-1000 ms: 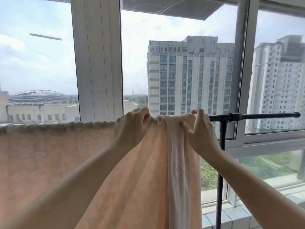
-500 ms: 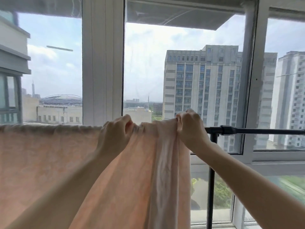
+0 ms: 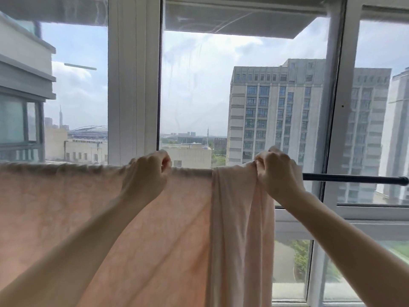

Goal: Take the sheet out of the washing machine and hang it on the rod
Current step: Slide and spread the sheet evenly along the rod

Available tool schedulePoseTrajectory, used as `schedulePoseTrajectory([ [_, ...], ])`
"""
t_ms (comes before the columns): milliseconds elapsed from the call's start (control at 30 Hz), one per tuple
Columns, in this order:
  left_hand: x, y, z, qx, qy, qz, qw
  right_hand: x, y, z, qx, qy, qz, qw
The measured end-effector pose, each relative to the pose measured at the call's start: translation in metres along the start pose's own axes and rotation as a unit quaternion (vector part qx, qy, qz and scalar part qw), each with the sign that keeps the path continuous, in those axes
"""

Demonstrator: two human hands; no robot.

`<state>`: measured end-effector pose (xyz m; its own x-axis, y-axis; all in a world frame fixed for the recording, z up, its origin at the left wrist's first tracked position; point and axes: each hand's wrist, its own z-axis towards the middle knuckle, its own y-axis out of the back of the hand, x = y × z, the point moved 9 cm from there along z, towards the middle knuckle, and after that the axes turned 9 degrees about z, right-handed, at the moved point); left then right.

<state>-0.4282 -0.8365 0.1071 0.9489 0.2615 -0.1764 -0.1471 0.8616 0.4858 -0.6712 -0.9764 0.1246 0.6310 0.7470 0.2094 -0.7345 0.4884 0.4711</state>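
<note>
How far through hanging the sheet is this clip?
Nearly done. The sheet already hangs over the rod, spread flat at the left. In hand: left hand and right hand grip its top edge. Left: spreading the bunched folds under the right hand along the bare rod.

Black rod [image 3: 354, 179] runs horizontally in front of the window. Pink sheet [image 3: 66, 207] is draped directly over it, covering the rod from the left frame edge to roughly mid-right. Sheet lies flat along most of that span, bunched into hanging folds at its right end. Right of the bunch, the rod is bare to its tip.
</note>
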Motion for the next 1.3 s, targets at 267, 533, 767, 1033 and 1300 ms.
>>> schedulePoseTrajectory([
  [267, -0.047, -0.042, 0.008, 0.08, -0.079, -0.119, 0.987, 0.019, -0.023, -0.011, 0.087, 0.082, 0.082, 0.989],
  [533, -0.033, -0.043, 0.009, 0.061, -0.038, -0.095, 0.993, 0.026, -0.033, -0.011, 0.038, 0.101, 0.028, 0.994],
  [767, -0.03, -0.041, 0.01, 0.037, -0.028, -0.079, 0.996, -0.011, -0.016, 0.008, -0.027, -0.057, 0.125, 0.99],
  [1033, -0.024, -0.043, 0.014, 0.023, -0.023, -0.082, 0.996, -0.039, -0.007, 0.004, -0.026, -0.067, 0.039, 0.997],
  [1300, -0.024, -0.04, 0.01, 0.016, -0.041, -0.07, 0.997, 0.041, -0.039, -0.008, 0.115, 0.063, 0.093, 0.987],
])
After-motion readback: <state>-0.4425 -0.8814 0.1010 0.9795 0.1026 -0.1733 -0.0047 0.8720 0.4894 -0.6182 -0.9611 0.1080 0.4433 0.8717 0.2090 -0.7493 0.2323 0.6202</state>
